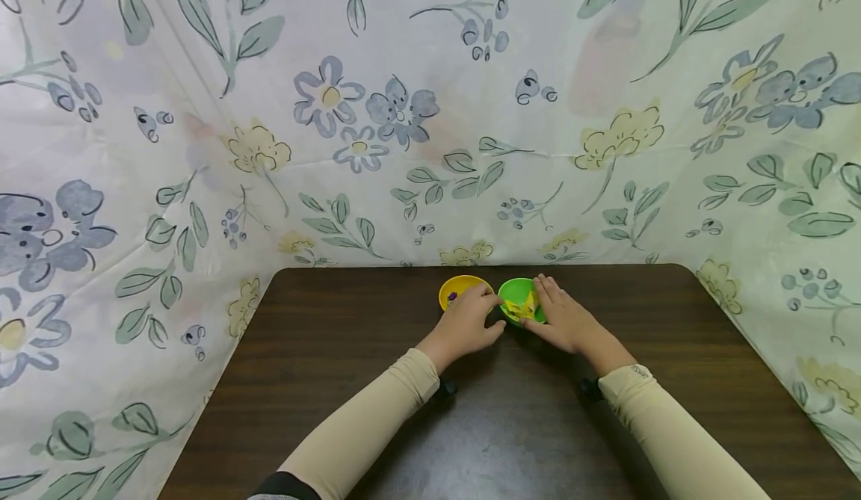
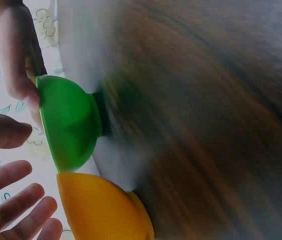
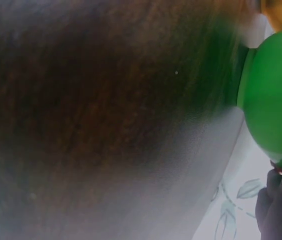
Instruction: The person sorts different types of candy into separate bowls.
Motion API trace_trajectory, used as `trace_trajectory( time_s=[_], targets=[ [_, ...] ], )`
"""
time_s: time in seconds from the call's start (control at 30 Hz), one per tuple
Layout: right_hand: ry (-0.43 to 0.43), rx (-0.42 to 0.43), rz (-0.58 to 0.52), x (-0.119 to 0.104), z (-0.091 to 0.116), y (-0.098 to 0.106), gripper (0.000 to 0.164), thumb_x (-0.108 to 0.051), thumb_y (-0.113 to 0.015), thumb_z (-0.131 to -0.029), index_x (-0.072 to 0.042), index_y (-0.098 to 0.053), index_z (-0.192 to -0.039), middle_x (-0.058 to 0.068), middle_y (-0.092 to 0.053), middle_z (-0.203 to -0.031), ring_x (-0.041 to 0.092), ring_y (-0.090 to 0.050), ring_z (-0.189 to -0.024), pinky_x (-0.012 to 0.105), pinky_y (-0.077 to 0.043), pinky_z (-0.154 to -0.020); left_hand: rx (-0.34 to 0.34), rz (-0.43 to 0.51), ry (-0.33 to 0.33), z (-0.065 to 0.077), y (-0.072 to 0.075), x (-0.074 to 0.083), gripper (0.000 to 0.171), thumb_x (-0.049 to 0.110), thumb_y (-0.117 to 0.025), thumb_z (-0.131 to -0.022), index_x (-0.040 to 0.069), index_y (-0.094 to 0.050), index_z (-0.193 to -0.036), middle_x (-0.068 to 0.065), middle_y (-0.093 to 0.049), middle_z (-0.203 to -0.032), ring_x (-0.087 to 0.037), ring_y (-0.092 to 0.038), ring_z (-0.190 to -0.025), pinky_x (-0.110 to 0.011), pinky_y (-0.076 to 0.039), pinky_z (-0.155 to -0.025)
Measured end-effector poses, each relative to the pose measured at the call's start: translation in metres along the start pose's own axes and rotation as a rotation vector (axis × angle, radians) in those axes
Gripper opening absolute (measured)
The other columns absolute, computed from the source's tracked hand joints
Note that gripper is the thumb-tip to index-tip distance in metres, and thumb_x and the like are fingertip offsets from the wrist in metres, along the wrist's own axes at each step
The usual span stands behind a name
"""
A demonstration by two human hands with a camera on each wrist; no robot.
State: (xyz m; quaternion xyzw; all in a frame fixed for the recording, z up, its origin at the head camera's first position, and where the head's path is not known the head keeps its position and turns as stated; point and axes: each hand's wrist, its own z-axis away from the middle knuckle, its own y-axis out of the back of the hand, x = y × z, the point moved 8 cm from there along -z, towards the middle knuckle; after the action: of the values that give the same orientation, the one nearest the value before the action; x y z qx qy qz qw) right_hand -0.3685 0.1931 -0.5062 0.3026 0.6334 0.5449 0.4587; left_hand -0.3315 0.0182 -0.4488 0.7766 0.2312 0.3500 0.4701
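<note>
A green bowl [image 1: 516, 288] stands near the table's far edge with crumpled-looking yellow pieces [image 1: 522, 307] inside. Right beside it on the left is a yellow-orange bowl [image 1: 449, 291] holding small dark purple bits [image 1: 453, 297]. My right hand [image 1: 568, 321] holds the green bowl at its right side, thumb along the near rim and fingers along the right rim. Between the two bowls hovers my left hand [image 1: 471, 321], covering part of the yellow bowl. Its fingers [image 2: 18, 200] are spread and loosely bent, with nothing visible between them in the left wrist view.
Both bowls rest on a dark brown wooden table [image 1: 350, 335]. A cloth with printed flowers and leaves [image 1: 417, 186] hangs behind the table and along its sides.
</note>
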Motion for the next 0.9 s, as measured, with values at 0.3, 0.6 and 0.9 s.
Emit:
trace_trajectory(
  time_s=[0.3,0.6,0.9],
  targets=[
    [-0.01,-0.012,-0.018,0.003,-0.007,-0.001,0.099,-0.063,-0.046,-0.106,0.008,-0.014,-0.167,0.029,-0.014,-0.175,0.048,-0.012,-0.163,0.061,-0.019,-0.131,0.05,-0.057,-0.006,0.016,0.012,-0.013,0.032,0.029,-0.077,-0.096,0.006,-0.078,-0.119,-0.005,-0.07,-0.113,-0.019,-0.065,-0.098,-0.034,-0.057,-0.091],
    [-0.037,0.011,-0.022,0.01,-0.013,-0.001,0.102,-0.066,-0.047,-0.105,0.009,-0.016,-0.166,0.033,-0.014,-0.173,0.053,-0.011,-0.161,0.065,-0.017,-0.13,0.071,-0.107,0.055,0.037,0.028,-0.028,0.036,0.037,-0.065,-0.104,0.008,-0.079,-0.121,-0.01,-0.071,-0.119,-0.028,-0.065,-0.106,-0.044,-0.057,-0.091],
    [-0.026,0.05,-0.022,0.012,-0.002,0.002,0.098,-0.07,-0.045,-0.104,0.001,-0.021,-0.168,0.028,-0.013,-0.176,0.051,-0.011,-0.162,0.067,-0.019,-0.128,0.029,-0.111,0.173,0.065,0.04,-0.048,0.047,0.043,-0.049,-0.112,0.008,-0.074,-0.131,-0.013,-0.066,-0.129,-0.034,-0.062,-0.122,-0.052,-0.053,-0.104]
  ],
)
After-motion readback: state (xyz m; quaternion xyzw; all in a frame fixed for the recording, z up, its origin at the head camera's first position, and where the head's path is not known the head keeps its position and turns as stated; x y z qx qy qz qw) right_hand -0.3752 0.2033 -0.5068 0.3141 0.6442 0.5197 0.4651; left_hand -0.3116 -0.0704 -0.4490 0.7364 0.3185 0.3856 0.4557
